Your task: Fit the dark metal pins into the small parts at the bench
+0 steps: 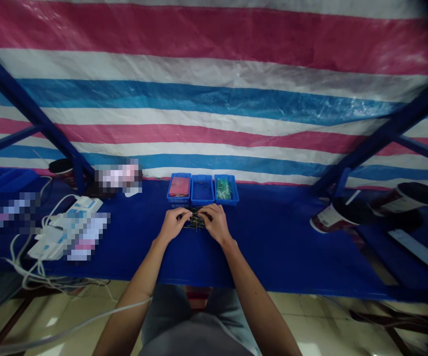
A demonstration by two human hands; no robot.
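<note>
On the blue table, a small pile of thin dark and yellowish pieces (197, 221) lies between my two hands; their kind is too small to make out. My left hand (174, 223) is at the pile's left edge, thumb and fingertips pinched together. From the right, my right hand (216, 222) reaches over the pile with its fingers bent in a pinch. Whatever either hand holds is too small to name. Just beyond stand three blue bins: one with red cards or packets (179, 187), a middle one (202, 190) with a few thin dark bits, and one with green-and-clear packets (223, 189).
A white power strip (65, 230) with tangled cables lies on the left of the blue table (273, 237). Paper cups (338, 216) stand to the right, near a pale flat object (419, 252). Blue metal struts (377, 133) rise on both sides before a striped tarp (214, 94).
</note>
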